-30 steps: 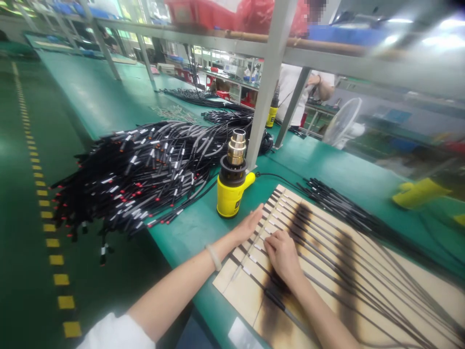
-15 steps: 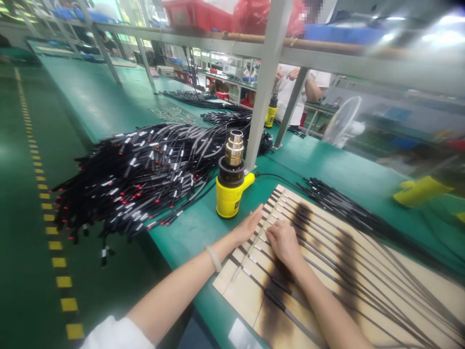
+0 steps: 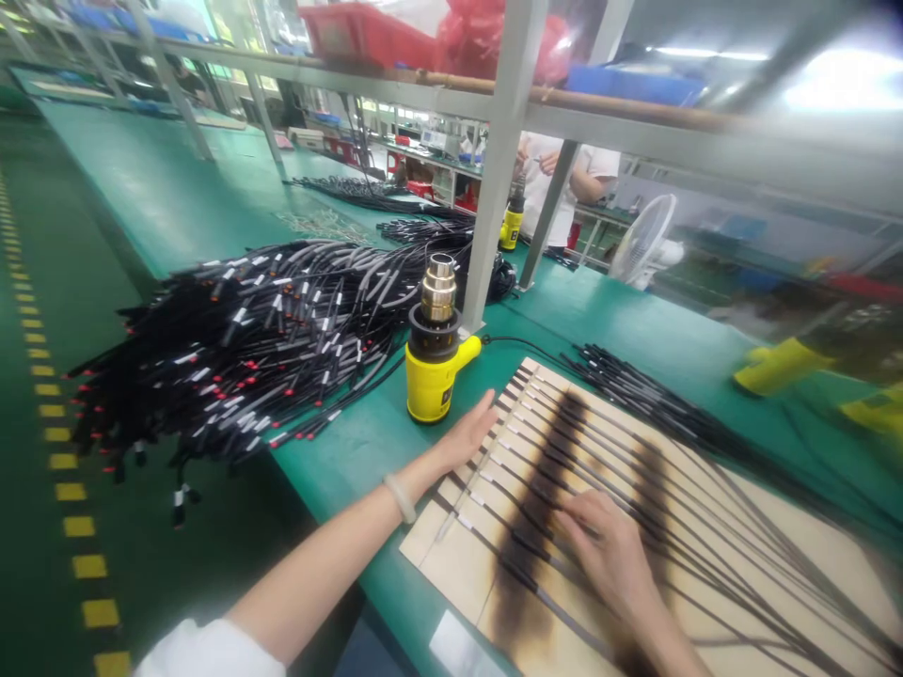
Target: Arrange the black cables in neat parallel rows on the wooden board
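A wooden board point(image 3: 451, 555) with dark scorched bands carries a row of black cables point(image 3: 599, 461) laid side by side, white labels near their ends. At the board's left edge my left hand point(image 3: 469, 434) rests with its fingers stretched out, beside the cable ends. My right hand point(image 3: 603, 541) is over the middle of the board, fingers pinched together on one of the cables by the scorched band. The held part is mostly covered by the fingers. A yellow heat gun point(image 3: 432, 362) stands nozzle-up on the green table, just beyond my left hand.
A large heap of black cables point(image 3: 232, 357) with red and white ends overhangs the table's left edge. Another cable bundle point(image 3: 635, 390) lies behind the board. A metal shelf post point(image 3: 498, 188) rises behind the heat gun. A co-worker point(image 3: 557, 179) stands across the table near a fan point(image 3: 645, 240).
My right hand has moved from the labelled cable ends toward me and right, along the cables to the scorched band. My left hand stays at the board's edge. The view has shifted slightly.
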Available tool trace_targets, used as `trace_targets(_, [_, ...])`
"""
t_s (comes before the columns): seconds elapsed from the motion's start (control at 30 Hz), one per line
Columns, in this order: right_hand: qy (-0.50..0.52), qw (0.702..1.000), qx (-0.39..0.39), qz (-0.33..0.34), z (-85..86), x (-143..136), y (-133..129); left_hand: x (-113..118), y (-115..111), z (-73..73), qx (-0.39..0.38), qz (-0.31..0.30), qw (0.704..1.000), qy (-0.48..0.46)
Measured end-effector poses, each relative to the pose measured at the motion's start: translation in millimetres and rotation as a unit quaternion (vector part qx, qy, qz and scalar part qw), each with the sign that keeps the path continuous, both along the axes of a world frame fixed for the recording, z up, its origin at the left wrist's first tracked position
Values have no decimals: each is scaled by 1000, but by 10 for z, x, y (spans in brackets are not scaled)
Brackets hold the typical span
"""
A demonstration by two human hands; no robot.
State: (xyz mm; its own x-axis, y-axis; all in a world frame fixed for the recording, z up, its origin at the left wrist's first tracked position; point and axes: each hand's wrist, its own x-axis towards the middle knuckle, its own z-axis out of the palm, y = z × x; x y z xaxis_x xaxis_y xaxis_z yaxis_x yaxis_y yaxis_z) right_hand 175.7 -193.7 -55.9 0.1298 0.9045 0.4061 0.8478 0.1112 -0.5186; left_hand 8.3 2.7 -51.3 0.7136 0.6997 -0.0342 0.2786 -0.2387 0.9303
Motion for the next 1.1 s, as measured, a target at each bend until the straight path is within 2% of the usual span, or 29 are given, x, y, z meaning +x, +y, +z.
trace_targets(0.13, [-2,999,-23,28,-26,-90,-170,-113,-27,86,23,5,1000,13])
trace_targets(0.23, [-26,998,-24,48,-49,-173,-241,-250,-103,103,5,10,1000,-1])
trace_targets(0.33, [-46,998,-35,36,-88,-252,-267,-357,-206,76,-10,-15,999,-29])
trace_targets(0.43, [-79,994,-38,58,-151,-291,-255,-394,-282,38,-16,-49,997,-52])
trace_targets(0.5, [-90,993,-36,71,-189,-302,-236,-390,-301,5,-21,-54,996,-60])
trace_targets(0.63, [-82,995,-29,49,-216,-337,-210,-372,-283,-105,-19,-44,996,-80])
trace_targets(0.77, [-79,996,-17,39,-185,-373,-215,-369,-254,-209,-10,-41,995,-90])
trace_targets(0.87, [-72,997,-2,21,-123,-420,-207,-363,-256,-235,-5,-42,995,-95])
trace_targets(0.97, [-51,998,7,38,-41,-544,-138,-357,-283,-209,-9,-32,995,-98])
trace_targets(1.1, [-26,998,-2,52,9,-836,89,-353,-337,-110,-18,-23,995,-92])
